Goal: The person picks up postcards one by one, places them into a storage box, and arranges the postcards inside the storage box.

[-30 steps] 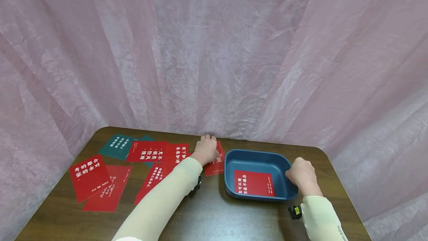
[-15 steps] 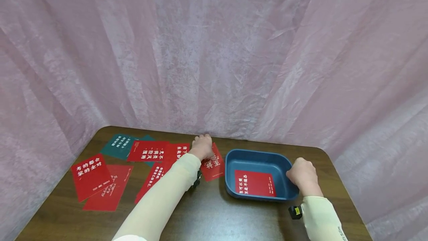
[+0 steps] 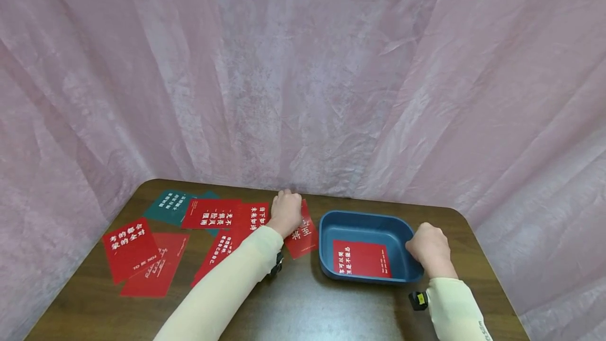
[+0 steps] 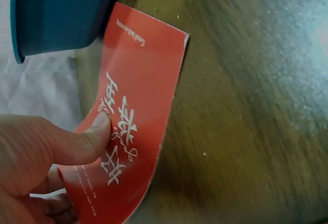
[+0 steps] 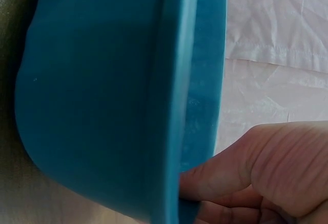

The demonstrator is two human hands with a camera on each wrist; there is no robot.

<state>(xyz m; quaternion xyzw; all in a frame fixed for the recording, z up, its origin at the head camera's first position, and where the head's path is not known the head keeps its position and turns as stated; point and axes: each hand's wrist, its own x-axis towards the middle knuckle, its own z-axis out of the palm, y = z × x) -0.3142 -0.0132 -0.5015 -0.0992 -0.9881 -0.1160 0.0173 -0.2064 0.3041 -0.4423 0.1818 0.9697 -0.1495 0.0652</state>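
Note:
My left hand (image 3: 286, 212) pinches a red card (image 3: 305, 236) with white lettering, left of the blue plastic basin (image 3: 366, 218). In the left wrist view the thumb presses on the face of the red card (image 4: 142, 55) and other fingers are behind it; the card bends near the hand. At the basin's right end my right hand (image 3: 428, 249) grips the rim. The right wrist view has the thumb against the rim of the basin (image 5: 102, 90), with the other fingers partly hidden. Inside the basin a red card (image 3: 362, 259) lies flat.
Several red cards (image 3: 211, 214) and a teal card (image 3: 169, 207) lie overlapping on the left of the brown wooden table (image 3: 303, 307). Some are partly covered by the left arm. A pink curtain (image 3: 303, 78) hangs behind the table's back edge.
The left hand has moved slightly left and the card under it has shifted toward the table's front and is more exposed. The right hand stays on the basin's rim.

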